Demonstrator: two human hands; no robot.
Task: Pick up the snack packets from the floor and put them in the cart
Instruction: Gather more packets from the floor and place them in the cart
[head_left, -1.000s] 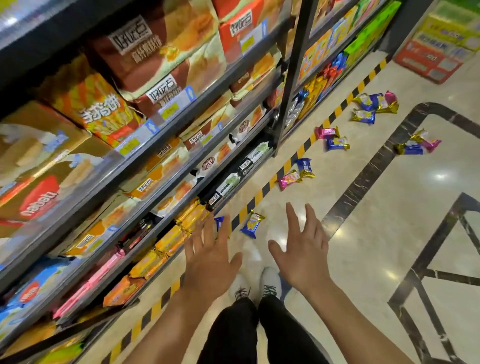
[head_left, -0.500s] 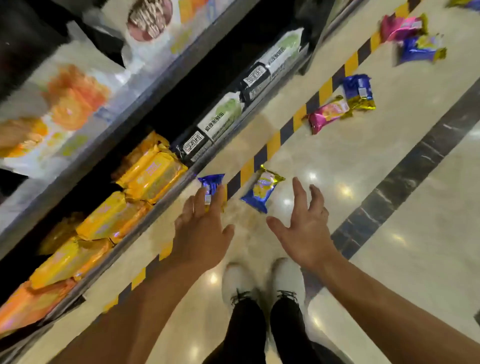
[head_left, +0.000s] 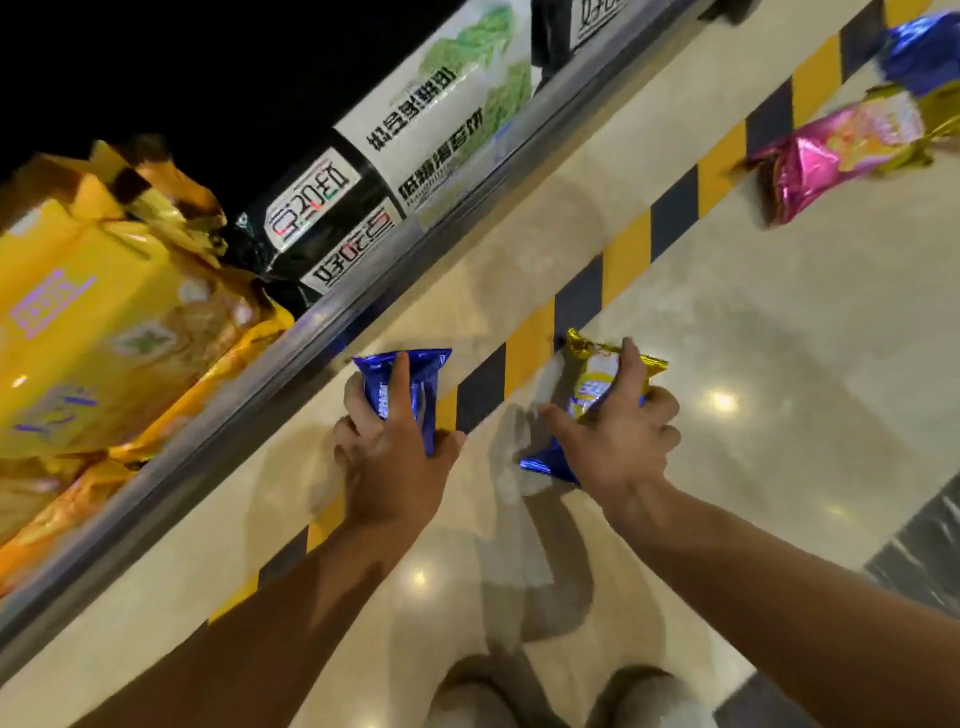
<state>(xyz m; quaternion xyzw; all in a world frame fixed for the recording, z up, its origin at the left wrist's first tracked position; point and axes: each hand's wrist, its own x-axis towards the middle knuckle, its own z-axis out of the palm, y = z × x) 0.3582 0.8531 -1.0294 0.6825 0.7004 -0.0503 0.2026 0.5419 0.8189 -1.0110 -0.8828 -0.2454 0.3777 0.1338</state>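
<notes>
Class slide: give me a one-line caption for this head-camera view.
Left hand grips a blue packet, right hand a gold-and-blue packet, beside the striped floor tape.

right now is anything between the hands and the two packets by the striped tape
Nothing visible. The left hand already grips the blue packet, and the right hand grips the gold and blue packet. The cart is out of view, so that path can't be judged.

Glossy foil blue packet (head_left: 402, 387); polished stone-like floor (head_left: 753, 322); brushed metal shelf edge (head_left: 291, 374).
</notes>
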